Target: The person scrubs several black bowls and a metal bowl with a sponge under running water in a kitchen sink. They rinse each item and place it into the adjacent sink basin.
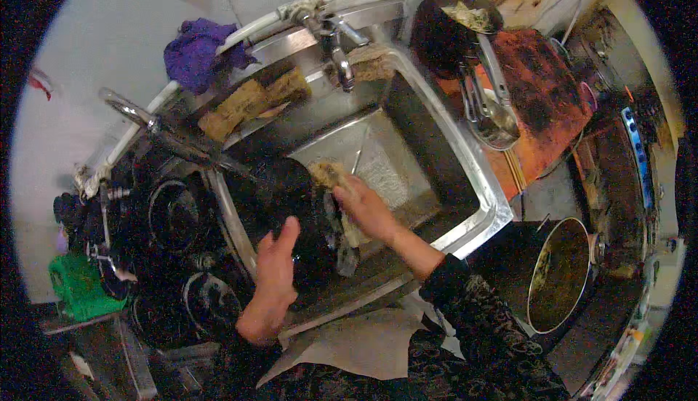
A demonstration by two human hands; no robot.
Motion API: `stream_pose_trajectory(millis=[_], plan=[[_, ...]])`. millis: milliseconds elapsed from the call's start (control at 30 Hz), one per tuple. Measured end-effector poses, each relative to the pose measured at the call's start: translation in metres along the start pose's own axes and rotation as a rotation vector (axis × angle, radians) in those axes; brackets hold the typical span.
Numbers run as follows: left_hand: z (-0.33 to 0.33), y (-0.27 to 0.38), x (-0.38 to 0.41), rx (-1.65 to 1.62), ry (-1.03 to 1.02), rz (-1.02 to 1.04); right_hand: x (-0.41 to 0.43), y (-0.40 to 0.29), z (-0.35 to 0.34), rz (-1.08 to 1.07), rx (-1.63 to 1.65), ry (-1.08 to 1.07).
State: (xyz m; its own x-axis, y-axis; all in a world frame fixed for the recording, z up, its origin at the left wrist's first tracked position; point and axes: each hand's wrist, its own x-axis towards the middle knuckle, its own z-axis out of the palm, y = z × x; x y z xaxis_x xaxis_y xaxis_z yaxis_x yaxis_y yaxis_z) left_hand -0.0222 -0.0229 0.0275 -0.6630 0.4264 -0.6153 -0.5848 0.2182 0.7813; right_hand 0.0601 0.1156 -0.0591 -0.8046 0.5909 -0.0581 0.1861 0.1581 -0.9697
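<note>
A metal sink (473, 172) lies before me, with a chrome faucet (341, 65) over its back edge. My right hand (364, 207) grips a worn yellowish-brown scrubbing pad (327, 174) over the sink's left part. Under and beside it is a black round pan or pot (272, 188); its exact shape is lost in the dark. My left hand (276, 270) rests at the near side of this dark vessel, thumb apart from the fingers; whether it grips the rim cannot be told. Metal utensils (347, 259) lie between the hands.
Black cookware (174, 215) crowds the left, near a green container (82, 292). A purple cloth (193, 54) hangs on the white pipe. At right stand a dark pan (441, 41), a ladle (493, 74) on an orange surface (545, 106), and a large pot (561, 275).
</note>
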Motion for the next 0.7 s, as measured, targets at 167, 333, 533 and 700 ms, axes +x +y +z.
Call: stream_pose_trajectory(millis=[167,333,533,700], plan=[[-0.008,0.016,0.021,-0.177,-0.048,0.020,-0.043,-0.014,0.011,-0.221,0.018,0.084],[-0.012,0.006,0.019,0.262,-0.035,0.276,-0.035,-0.046,0.019,-0.415,-0.266,0.200],[0.000,0.014,-0.016,0.473,-0.016,0.029,-0.013,-0.058,0.004,-0.359,-0.342,-0.015],[-0.031,-0.024,0.024,0.229,-0.152,0.284,-0.028,-0.060,0.018,-0.472,-0.413,-0.033]])
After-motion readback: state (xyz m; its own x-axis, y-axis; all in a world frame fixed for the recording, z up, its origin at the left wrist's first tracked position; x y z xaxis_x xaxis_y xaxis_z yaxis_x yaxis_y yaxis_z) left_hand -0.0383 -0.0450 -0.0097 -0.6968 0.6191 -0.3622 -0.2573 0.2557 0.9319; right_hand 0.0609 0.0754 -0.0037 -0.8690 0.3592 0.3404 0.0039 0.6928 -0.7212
